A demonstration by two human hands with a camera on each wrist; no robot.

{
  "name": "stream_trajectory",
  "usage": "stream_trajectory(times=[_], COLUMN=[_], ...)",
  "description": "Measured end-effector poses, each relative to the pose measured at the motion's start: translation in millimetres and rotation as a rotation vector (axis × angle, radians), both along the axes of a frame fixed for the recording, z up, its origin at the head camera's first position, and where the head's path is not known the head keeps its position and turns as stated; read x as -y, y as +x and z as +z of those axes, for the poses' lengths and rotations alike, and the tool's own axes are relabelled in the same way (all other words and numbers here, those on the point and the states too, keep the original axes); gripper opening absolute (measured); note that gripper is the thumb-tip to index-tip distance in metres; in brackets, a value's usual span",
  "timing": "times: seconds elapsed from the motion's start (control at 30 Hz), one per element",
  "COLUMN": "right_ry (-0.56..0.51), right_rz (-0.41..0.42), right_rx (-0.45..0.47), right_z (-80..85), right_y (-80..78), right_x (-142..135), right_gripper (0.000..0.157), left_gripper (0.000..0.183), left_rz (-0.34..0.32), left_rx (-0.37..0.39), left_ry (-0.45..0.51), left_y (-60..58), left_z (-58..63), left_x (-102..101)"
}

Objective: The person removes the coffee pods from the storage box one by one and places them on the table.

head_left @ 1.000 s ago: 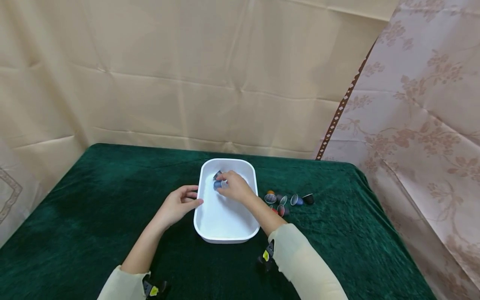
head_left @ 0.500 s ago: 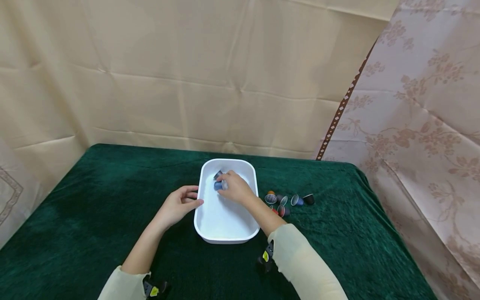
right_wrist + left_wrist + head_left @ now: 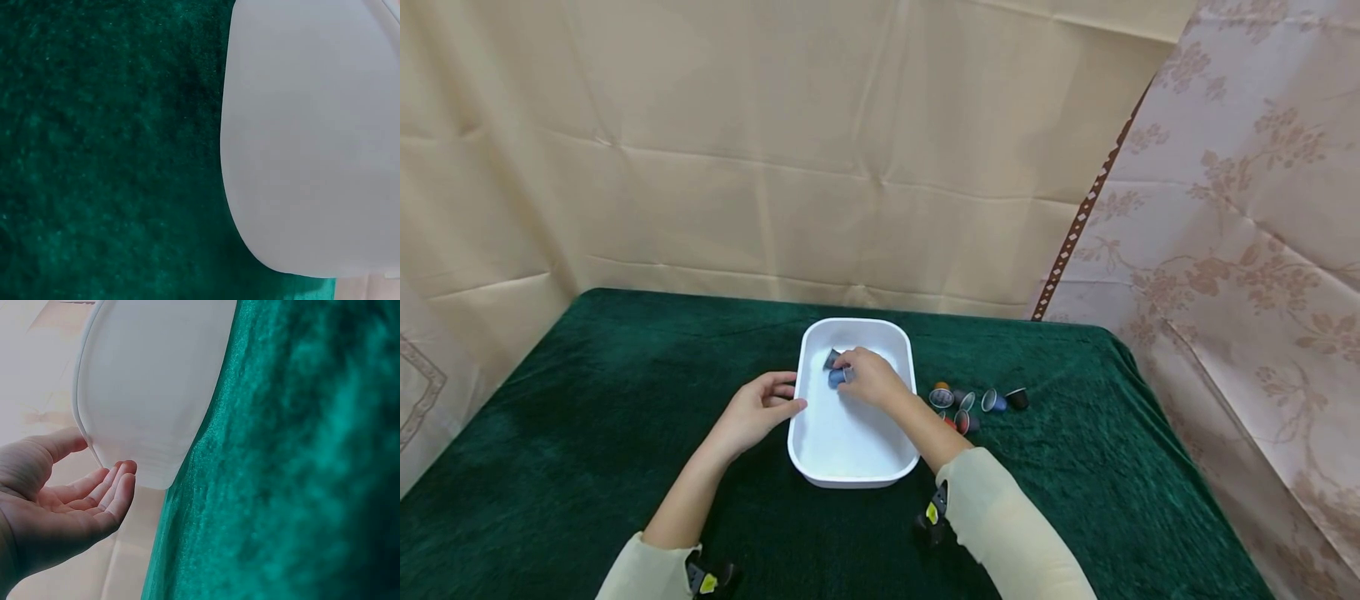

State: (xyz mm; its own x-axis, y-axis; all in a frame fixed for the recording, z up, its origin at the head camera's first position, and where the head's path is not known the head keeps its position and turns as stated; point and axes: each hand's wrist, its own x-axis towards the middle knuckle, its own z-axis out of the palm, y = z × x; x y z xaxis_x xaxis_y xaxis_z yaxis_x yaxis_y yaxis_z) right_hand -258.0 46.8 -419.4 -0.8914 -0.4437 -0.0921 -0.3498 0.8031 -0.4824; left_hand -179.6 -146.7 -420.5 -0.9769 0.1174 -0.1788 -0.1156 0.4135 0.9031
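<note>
A white plastic tub (image 3: 850,442) stands on the green cloth. My left hand (image 3: 758,414) holds its left side, with the thumb (image 3: 67,442) at the rim and the curled fingers against the outer wall. Inside, toward the tub's far left, my right hand (image 3: 874,380) pinches a blue coffee capsule (image 3: 837,378). Right behind it is a dark grey capsule (image 3: 831,358), close to the right fingertips; whether they touch it I cannot tell. The right wrist view shows mainly the tub's outer wall (image 3: 306,144).
Several coffee capsules lie on the cloth right of the tub, among them an orange one (image 3: 942,393), a red one (image 3: 948,422), a blue one (image 3: 995,401) and a black one (image 3: 1017,398). A beige curtain (image 3: 775,167) hangs behind the table.
The right hand has shifted slightly toward me with the blue capsule. Beside it the dark grey capsule has moved a little left and nearer. The left hand and the tub look still.
</note>
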Motion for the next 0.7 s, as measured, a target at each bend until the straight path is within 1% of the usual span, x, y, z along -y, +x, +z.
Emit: stream_trajectory(times=[0.13,0.47,0.7], right_ry=[-0.005,-0.036,-0.05], right_rz=[-0.002,-0.008,-0.003], right_rx=[0.034,0.056,0.039], right_z=[-0.4,0.7,4.3], right_y=[0.8,1.7,4.0], right_x=[0.7,-0.1,-4.3], right_gripper=[0.029,0.029,0.03], left_gripper=[0.055,0.054,0.054], left_rz=[0.002,0.002,0.0], left_rx=[0.002,0.004,-0.001], left_ry=[0.003,-0.005,-0.011], left_y=[-0.4,0.0,0.8], left_z=[-0.4,0.8,1.3], left_x=[0.1,0.5,0.6])
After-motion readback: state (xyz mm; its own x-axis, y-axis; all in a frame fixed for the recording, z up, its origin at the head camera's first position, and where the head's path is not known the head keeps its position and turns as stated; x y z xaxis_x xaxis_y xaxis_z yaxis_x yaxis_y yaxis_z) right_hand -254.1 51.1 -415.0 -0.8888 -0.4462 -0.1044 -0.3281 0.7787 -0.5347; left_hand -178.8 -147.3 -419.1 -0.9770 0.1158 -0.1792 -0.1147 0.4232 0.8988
